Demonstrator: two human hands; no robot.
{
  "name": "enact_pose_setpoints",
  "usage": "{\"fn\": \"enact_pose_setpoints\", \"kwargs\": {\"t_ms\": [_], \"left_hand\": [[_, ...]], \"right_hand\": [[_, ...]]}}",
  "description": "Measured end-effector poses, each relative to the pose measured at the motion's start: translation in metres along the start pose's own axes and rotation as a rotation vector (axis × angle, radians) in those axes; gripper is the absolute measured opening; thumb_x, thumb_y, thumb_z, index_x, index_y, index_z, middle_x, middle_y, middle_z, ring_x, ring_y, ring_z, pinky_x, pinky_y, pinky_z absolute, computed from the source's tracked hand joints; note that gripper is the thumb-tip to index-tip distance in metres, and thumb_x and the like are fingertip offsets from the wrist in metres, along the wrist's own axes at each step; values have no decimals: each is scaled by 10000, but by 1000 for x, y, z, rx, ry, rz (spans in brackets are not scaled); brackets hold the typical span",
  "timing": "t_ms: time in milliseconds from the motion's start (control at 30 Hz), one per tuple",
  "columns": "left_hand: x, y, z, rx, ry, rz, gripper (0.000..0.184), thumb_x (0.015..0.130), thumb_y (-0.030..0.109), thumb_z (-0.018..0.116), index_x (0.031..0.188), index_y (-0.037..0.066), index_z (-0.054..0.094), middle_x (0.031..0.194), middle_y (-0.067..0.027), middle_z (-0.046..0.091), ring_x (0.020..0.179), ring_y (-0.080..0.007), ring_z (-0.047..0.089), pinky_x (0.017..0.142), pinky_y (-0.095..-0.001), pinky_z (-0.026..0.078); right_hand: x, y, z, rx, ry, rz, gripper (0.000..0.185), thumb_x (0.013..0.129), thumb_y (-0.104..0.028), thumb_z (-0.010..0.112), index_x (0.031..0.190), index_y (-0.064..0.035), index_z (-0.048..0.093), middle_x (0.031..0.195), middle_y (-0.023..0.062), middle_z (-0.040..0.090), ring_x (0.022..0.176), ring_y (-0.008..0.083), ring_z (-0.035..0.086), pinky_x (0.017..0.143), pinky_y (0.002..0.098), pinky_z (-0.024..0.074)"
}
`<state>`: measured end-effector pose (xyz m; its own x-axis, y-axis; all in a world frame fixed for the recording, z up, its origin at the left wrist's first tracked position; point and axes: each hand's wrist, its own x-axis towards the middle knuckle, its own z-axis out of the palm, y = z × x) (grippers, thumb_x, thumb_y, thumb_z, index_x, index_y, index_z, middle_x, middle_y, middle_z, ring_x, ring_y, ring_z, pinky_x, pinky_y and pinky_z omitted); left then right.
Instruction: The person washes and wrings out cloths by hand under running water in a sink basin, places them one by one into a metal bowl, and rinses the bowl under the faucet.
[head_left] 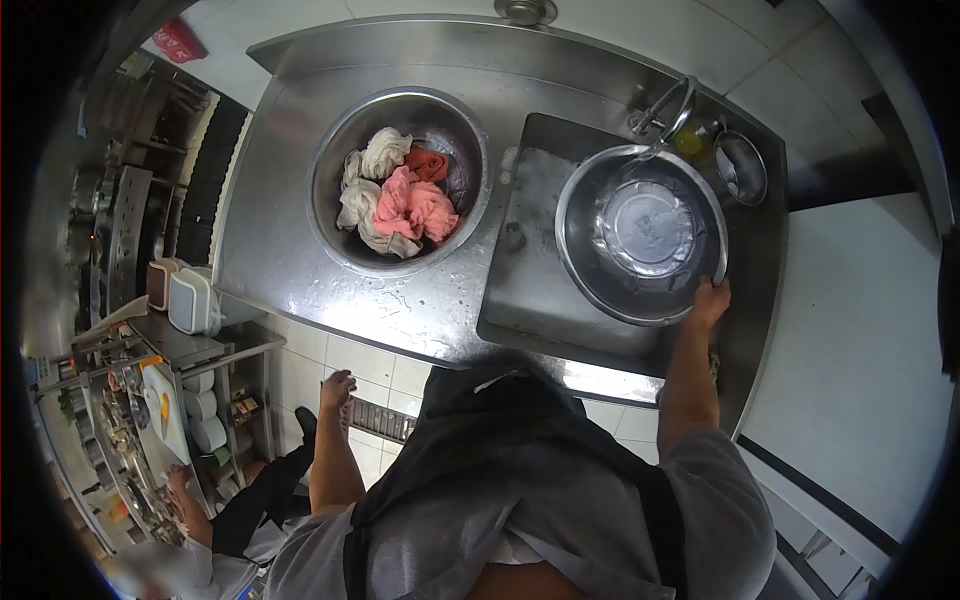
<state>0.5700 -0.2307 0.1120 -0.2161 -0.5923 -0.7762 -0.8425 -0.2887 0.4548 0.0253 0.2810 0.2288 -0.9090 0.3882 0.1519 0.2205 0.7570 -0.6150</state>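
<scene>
My right hand [710, 300] grips the near right rim of a large steel bowl [592, 272]. That bowl is over the sink [530, 290], under the tap [683, 115], with its shiny inner bottom showing. My left hand [340, 385] hangs beside my body, below the counter's front edge, touching nothing; its fingers are loosely curled and a little apart. On the steel counter [260, 210] to the left stands a second steel bowl [330, 235], holding crumpled white cloths [385, 155], pink cloths [425, 210] and a red cloth [428, 163].
A small metal bowl [740, 168] sits behind the sink at right. A white surface [860, 350] adjoins the counter. At lower left, a co-worker's hand [178, 478] is by a shelf unit with a white board [165, 400]. White containers [190, 300] stand nearby.
</scene>
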Motion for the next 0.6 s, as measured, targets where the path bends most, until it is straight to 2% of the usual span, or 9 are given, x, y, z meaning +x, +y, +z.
{"fn": "enact_pose_setpoints", "kwargs": {"t_ms": [33,100,167,333,433,500,533,567,600], "left_hand": [[-1,18,-6,-5,37,42,351,823,95,566,1171,47,560,917,-94,651,761,-184,641,566,-313,511],[-17,66,-6,-117,93,60,355,833,123,562,1176,32,555,975,-109,645,827,-208,640,657,-355,523],[-21,105,-7,-417,169,201,384,854,220,572,1178,15,547,1041,-134,625,920,-246,626,781,-404,501],[-41,222,13,-815,-116,297,537,879,361,543,1254,-4,425,1149,-165,525,1104,-324,526,888,-440,456],[-36,266,37,-786,-141,303,473,876,309,543,1218,0,437,1113,-150,523,1045,-314,538,849,-438,471],[-7,264,43,-739,-151,321,415,872,274,546,1176,3,466,1075,-137,531,984,-302,556,818,-435,479],[25,250,39,-539,-81,494,341,862,234,548,1111,7,488,1036,-121,529,926,-286,560,782,-426,483],[18,260,46,-335,-11,659,268,853,193,550,1045,11,510,997,-105,526,868,-270,564,746,-417,487],[13,271,51,-790,-1,353,171,797,95,579,942,26,519,881,-71,527,773,-232,553,700,-394,476]], "right_hand": [[-4,19,12,5,0,12,197,716,-75,617,833,76,568,799,207,628,744,331,606,702,383,463],[-11,61,40,418,-24,167,196,679,-58,617,818,76,579,785,148,624,723,269,587,713,369,456],[-28,47,47,602,-40,323,209,654,-44,614,829,66,587,798,125,616,731,254,576,713,365,452],[-55,18,77,971,-41,685,277,601,-15,610,871,45,598,841,109,602,747,229,546,703,342,433],[-54,21,73,961,-164,631,299,598,-19,614,889,44,589,869,96,596,768,217,544,716,337,429],[-45,21,47,708,-187,524,256,614,-20,612,863,39,589,849,96,597,769,219,554,701,343,442],[-40,24,34,704,-181,524,256,614,-20,612,863,39,589,849,96,597,769,219,554,701,343,442],[-35,27,18,543,-138,278,195,644,-17,602,830,35,579,859,106,604,781,228,568,686,349,452],[-33,29,1,376,-96,32,134,674,-14,591,798,31,568,868,117,611,793,236,581,670,354,462]]}}
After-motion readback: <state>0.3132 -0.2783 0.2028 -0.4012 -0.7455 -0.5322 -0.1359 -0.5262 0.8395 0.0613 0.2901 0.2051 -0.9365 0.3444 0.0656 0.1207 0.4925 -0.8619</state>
